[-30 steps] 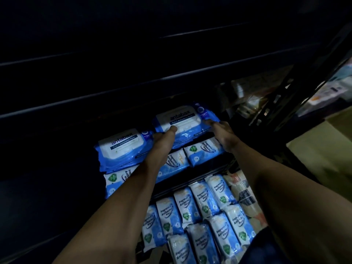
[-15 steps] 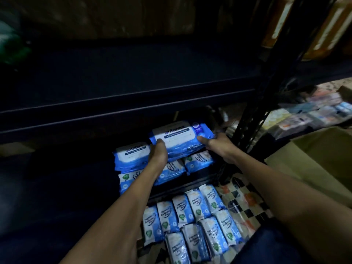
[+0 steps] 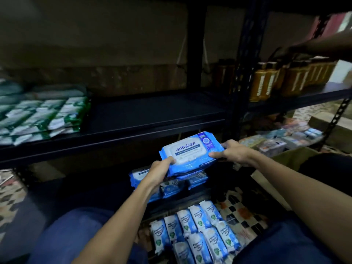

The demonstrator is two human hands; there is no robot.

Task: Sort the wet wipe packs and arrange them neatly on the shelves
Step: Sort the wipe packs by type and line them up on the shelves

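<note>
Sorting partway done

Both hands, left hand (image 3: 160, 169) and right hand (image 3: 233, 152), grip the large blue pack (image 3: 191, 152); small packs (image 3: 196, 233) lie unshelved below (middle shelf (image 3: 152, 113) half bare).

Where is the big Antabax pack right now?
In the head view, just right of centre, the Antabax pack is held between the left hand and right hand, in front of the dark shelf, above the stacked blue packs.

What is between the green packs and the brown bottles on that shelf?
In the head view, only bare dark shelf and a black upright post lie between the green packs and brown bottles.
</note>
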